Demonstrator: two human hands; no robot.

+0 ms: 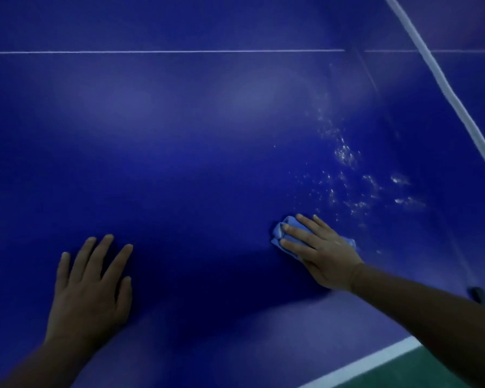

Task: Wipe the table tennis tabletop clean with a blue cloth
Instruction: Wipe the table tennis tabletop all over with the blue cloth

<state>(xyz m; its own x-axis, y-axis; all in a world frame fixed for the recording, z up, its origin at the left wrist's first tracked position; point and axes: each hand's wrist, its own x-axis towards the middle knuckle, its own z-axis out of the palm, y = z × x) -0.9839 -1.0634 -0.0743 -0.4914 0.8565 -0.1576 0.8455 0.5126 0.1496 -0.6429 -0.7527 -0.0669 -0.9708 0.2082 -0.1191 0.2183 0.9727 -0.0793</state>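
Left hand: the left hand (91, 284) lies flat on the tabletop (179, 163), palm down, fingers straight and spread, holding nothing; its forearm leaves the picture at the bottom left.
Open room: a wide bare stretch of blue surface runs between the two hands and on toward the far side.
Centre line: a thin white line (163, 52) crosses the tabletop far from the hands, running left to right.
Blue cloth: the blue cloth (284, 229) is bunched on the tabletop right of centre, under the right hand; a fold shows past the fingertips and a corner past the back of the hand.
Right hand: the right hand (318, 247) presses down on the cloth with fingers mostly straight, resting over it.
Specks: pale specks and smears (347, 175) scatter over the surface just beyond and to the right of the cloth.
Near edge: a white border stripe (375, 359) marks the table edge at lower right, with green floor (445, 371) outside it.
Net: a white net band (443, 85) slants down the upper right corner.
Hard to make out: a dark object (478, 295) at the right edge behind the right forearm is cut off and blurred.
Surface and light: the glossy blue top carries soft pale reflections; the scene is dim.
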